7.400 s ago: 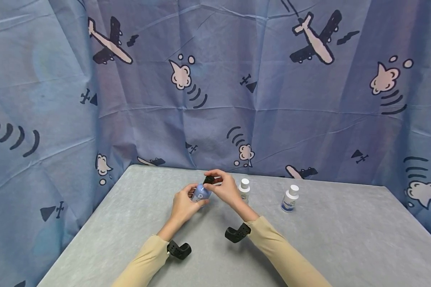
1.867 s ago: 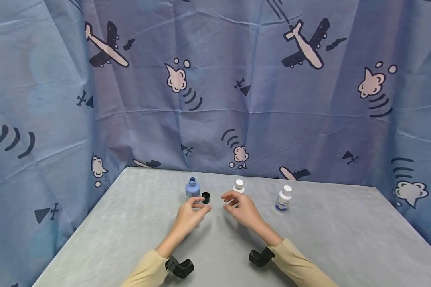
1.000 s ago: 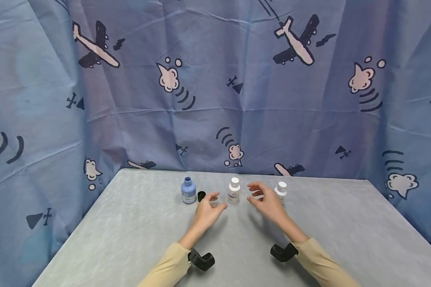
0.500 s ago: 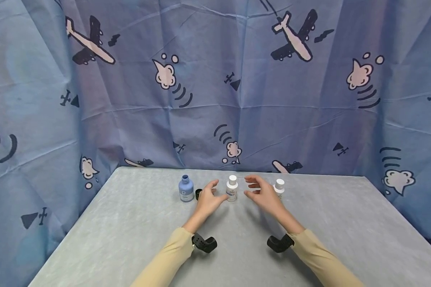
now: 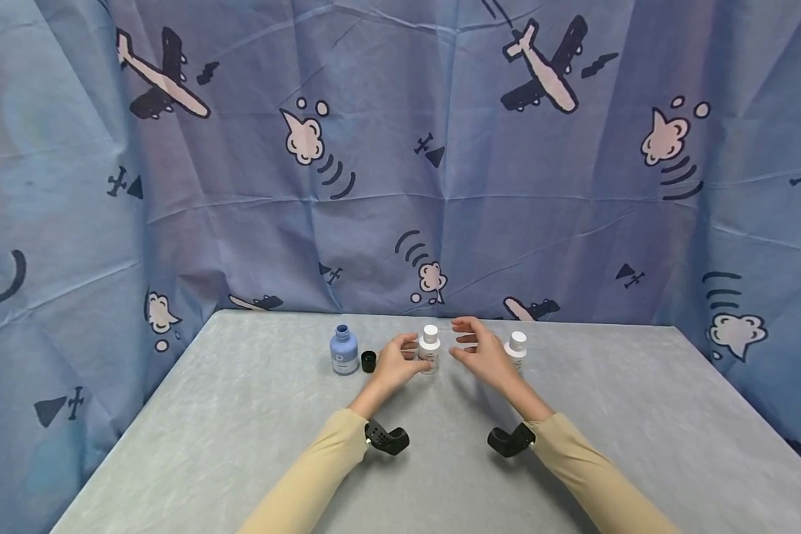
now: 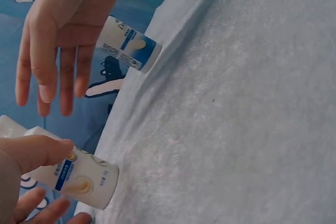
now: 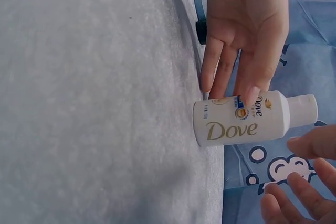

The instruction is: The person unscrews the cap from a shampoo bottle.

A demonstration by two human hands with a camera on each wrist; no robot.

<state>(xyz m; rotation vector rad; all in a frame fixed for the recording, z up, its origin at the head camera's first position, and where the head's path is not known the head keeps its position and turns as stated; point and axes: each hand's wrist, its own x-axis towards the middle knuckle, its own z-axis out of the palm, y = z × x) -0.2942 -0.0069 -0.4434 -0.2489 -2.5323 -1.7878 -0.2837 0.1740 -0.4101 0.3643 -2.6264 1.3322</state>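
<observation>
My left hand [image 5: 397, 362] is at the middle white Dove bottle [image 7: 241, 120], which stands upright with its white cap on. The thumb overlaps the bottle's front and the fingers reach its left side, loosely spread; firm contact cannot be made out. My right hand [image 5: 486, 359] hovers to the right of this bottle, holding nothing, its fingers loosely bent. Behind that hand stands a second white bottle [image 5: 517, 347], capped and partly hidden. Left of my left hand, a blue bottle [image 5: 344, 351] stands uncapped, with its black cap [image 5: 368, 361] beside it on the table.
The pale grey cloth-covered table [image 5: 240, 430] spreads around the bottles. A blue curtain [image 5: 387, 148] with airplane prints hangs behind its far edge. Each wrist wears a black camera mount.
The black cap came off the blue bottle and now lies beside it. Both hands let go and shifted right; my left hand then moved in to the middle white bottle, my right hand moved farther back.
</observation>
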